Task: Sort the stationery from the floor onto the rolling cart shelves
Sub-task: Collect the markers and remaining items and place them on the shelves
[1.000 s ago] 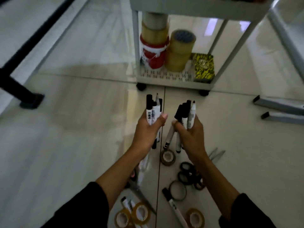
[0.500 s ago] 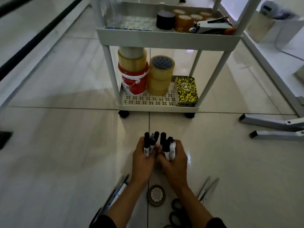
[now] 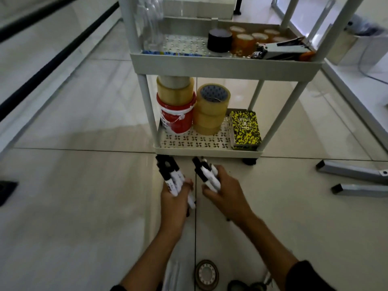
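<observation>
The person's left hand is clenched round a bundle of black-capped markers, and the right hand grips a second bundle of markers. Both bundles lie in the fists with their long axes running away from the person, caps at the far end and leaning slightly left, aimed at the rolling cart straight ahead. The cap tips sit just near of the front lip of the cart's bottom shelf, the left bundle close to the cart's near-left leg.

The move now turns on height and reach. The bottom shelf is nearest to both grips, almost at cap level, with bare perforated floor in front of the stacked tape rolls and the yellow patterned box. The middle shelf lies farther and higher, with open space left of the black tape roll. Neither hand is clearly nearer to the cart; the two are side by side, slightly apart.

A tape roll remains on the floor near the person.
</observation>
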`<control>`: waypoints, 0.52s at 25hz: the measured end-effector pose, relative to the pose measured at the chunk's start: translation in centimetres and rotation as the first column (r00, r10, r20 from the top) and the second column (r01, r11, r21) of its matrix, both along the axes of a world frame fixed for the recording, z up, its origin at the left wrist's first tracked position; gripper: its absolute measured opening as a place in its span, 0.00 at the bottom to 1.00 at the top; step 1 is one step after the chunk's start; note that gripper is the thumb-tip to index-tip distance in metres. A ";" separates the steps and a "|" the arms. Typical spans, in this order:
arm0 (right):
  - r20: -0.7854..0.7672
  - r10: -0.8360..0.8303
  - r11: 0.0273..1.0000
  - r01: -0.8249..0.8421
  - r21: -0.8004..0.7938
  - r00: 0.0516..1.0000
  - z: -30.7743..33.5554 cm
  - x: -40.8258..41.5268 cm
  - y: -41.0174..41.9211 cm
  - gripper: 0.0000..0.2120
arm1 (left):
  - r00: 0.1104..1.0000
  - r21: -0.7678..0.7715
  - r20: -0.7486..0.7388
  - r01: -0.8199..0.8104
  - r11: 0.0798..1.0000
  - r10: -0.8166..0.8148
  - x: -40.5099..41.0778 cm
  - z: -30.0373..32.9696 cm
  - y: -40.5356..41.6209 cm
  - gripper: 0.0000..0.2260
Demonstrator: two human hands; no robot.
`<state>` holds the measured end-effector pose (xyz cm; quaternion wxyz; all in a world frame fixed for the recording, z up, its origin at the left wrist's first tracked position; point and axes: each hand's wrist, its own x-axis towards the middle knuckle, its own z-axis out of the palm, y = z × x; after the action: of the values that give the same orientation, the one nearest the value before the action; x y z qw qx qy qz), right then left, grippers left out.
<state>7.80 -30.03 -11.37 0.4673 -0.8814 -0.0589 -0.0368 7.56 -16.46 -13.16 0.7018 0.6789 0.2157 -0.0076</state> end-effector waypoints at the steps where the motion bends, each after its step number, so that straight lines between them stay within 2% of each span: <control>1: 0.037 0.054 0.989 -0.049 -0.141 0.998 1.4 2.2 -0.2 0.19 | 1.000 -0.011 -0.004 -0.025 1.000 0.025 1.1 0.5 0.6 0.11; 3: 0.036 0.150 0.899 -0.121 -0.420 0.988 4.0 7.0 -0.2 0.22 | 0.999 -0.050 -0.013 -0.031 0.998 0.031 2.9 1.4 1.5 0.13; 5: -0.034 0.243 0.778 -0.216 -0.590 0.969 5.9 11.2 0.5 0.23 | 0.999 -0.088 -0.029 -0.033 0.996 0.030 4.0 1.7 1.8 0.12; 8: -0.130 0.397 0.652 -0.379 -0.657 0.908 6.7 15.1 2.1 0.24 | 0.998 -0.122 -0.057 -0.044 0.992 0.037 4.7 1.5 2.1 0.11; 13: -0.299 0.470 0.546 -0.540 -0.641 0.831 6.0 18.1 3.6 0.28 | 0.993 -0.120 -0.111 -0.053 0.991 0.039 5.4 0.7 2.7 0.11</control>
<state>25.90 -26.45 -5.42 0.0888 -0.9362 -0.2975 0.1649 12.91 -13.78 -12.50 0.7293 0.6281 0.2682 -0.0414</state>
